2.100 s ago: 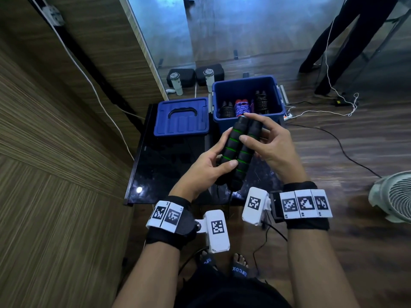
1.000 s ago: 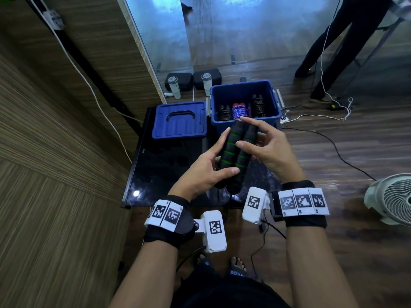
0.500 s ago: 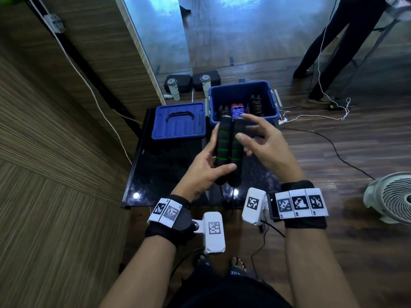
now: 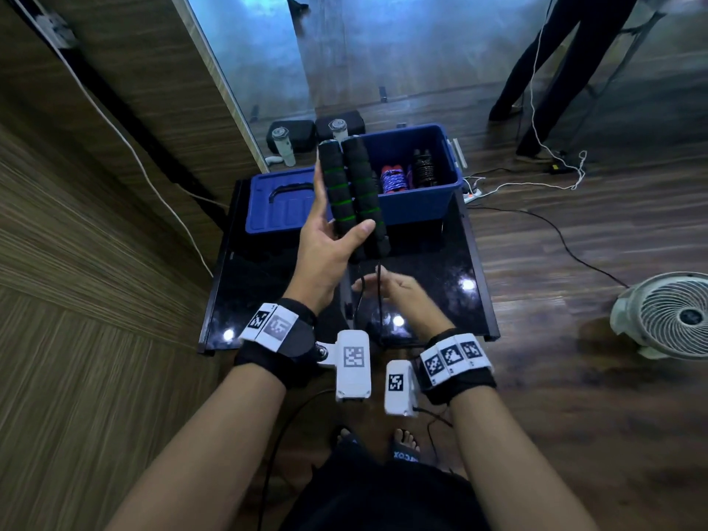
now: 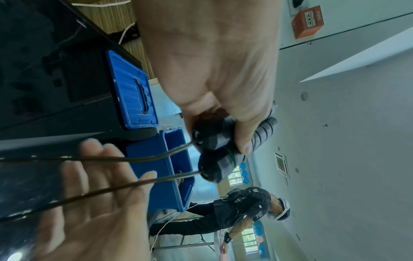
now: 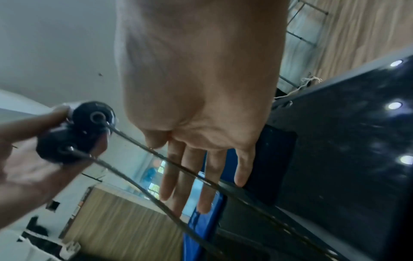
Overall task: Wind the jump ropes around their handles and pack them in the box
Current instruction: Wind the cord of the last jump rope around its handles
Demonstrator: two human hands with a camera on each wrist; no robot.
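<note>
The left hand [image 4: 325,243] holds the two foam-covered jump rope handles [image 4: 350,193] side by side and nearly upright, thumb clamped across their lower part and fingers curled round behind, so the pair acts as one thick spool and the green-ringed grips cannot roll against each other. They are raised above the near edge of the black table [image 4: 440,262], in front of the open blue box [image 4: 417,203], which suggests the winding is done in the air where the cord can swing freely. The cord [image 4: 379,285] leaves the bottom caps as two thin dark strands and hangs straight down past the table edge; none of it is wrapped on the handles yet. The right hand [image 4: 398,297] sits below the handles with its fingers straight and spread, holding nothing; in the right wrist view the two strands cross in front of its fingers [image 6: 190,176], whether touching them I cannot tell. That position looks chosen to gather both strands just under the caps, so the first turn can be laid tight against the foam. Inside the box, at least two finished bundles stand on end: a red-and-blue wound rope [image 4: 394,180] and a black wound rope [image 4: 424,168] just beside it, leaving room on the left side for this one. The blue lid [image 4: 276,208] lies flat on the table beside the box, out of the way of packing.
</note>
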